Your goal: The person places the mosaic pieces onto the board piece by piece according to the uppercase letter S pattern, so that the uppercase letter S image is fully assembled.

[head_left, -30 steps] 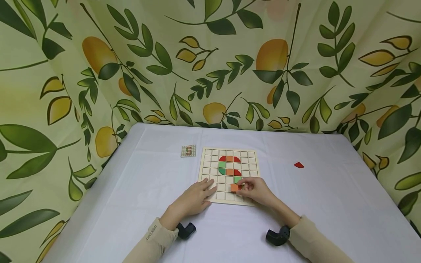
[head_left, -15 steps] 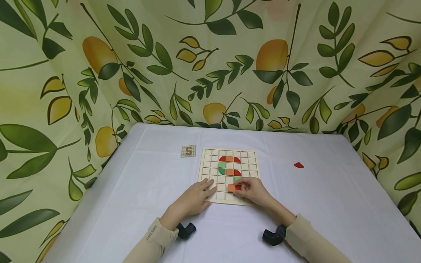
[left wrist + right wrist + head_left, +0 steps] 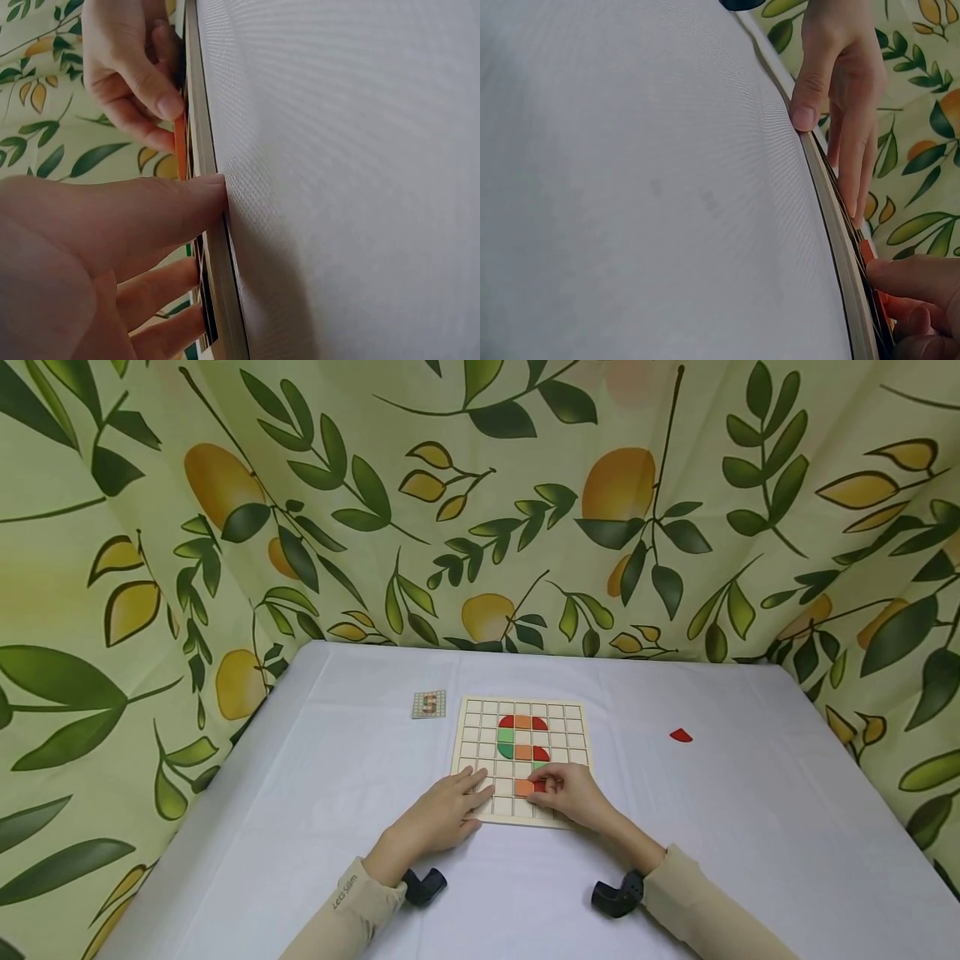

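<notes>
A wooden grid board (image 3: 467, 739) lies on the table, with red, orange and green pieces forming a curved figure. My right hand (image 3: 576, 797) pinches an orange square tile (image 3: 523, 788) with thumb and finger, low over the board's lower rows. Beside that tile, a red piece (image 3: 541, 786) is partly hidden by the fingers. In the left wrist view the tile (image 3: 180, 146) shows edge-on under the right fingertips. My left hand (image 3: 442, 810) rests on the board's lower left with spread fingers, its thumb (image 3: 202, 196) against the near edge.
A small patterned card (image 3: 429, 704) showing a similar figure lies left of the board. Off to the right is a loose red quarter-round piece (image 3: 681, 736). Black devices (image 3: 619, 895) are worn at both wrists. A leaf-printed curtain (image 3: 480, 527) hangs behind the white table.
My right hand has moved slightly left with the orange tile, which now sits over a cell left of the red piece. My left hand stays in place.
</notes>
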### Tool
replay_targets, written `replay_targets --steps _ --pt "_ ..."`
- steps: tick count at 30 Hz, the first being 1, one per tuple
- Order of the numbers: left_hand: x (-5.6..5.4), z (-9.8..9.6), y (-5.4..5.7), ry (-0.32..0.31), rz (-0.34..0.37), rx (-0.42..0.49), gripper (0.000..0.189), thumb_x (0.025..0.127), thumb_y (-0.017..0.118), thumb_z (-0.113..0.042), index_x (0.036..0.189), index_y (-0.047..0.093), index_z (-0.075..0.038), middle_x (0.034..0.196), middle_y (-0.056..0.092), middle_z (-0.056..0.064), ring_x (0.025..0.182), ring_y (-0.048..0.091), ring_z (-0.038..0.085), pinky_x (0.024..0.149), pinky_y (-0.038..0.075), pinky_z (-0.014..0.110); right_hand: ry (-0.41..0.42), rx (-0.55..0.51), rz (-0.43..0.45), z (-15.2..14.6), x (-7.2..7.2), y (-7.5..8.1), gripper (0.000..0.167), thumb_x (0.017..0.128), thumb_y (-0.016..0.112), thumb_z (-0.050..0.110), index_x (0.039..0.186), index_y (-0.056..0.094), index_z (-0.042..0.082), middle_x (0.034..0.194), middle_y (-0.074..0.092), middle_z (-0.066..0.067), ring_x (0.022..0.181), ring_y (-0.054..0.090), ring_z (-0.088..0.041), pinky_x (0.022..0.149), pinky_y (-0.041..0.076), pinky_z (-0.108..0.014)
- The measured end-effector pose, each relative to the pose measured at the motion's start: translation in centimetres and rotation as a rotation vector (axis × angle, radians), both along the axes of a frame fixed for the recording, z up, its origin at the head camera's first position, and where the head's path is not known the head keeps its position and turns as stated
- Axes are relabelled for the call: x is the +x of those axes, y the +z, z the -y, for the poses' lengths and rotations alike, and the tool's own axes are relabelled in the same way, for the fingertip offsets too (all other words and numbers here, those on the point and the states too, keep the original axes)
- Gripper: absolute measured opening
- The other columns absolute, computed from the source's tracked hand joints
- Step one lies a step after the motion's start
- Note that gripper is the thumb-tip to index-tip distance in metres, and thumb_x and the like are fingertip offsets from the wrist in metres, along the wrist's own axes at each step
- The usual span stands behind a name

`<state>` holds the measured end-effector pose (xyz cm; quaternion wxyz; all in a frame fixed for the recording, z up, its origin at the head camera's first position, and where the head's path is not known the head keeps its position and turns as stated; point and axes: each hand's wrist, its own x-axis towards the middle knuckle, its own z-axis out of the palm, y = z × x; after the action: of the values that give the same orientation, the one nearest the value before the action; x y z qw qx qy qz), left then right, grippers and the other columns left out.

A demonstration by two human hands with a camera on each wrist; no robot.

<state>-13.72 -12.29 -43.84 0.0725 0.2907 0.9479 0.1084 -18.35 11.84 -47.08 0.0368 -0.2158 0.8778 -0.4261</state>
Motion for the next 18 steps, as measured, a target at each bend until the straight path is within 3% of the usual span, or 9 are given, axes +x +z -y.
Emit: replay_targets --steps 18 --pt "0.00 0.07 0.01 0.001 0.001 -0.001 0.050 0.094 0.060 -0.024 0.142 0.049 -0.012 0.155 0.040 0.011 0.145 0.036 0.032 0.118 0.036 0.046 -0.030 0.004 0.009 0.25 0.14 0.31 0.021 0.076 0.079 0.010 0.093 0.072 -0.001 0.059 0.051 0.002 0.053 0.039 0.002 0.050 0.035 -0.015"
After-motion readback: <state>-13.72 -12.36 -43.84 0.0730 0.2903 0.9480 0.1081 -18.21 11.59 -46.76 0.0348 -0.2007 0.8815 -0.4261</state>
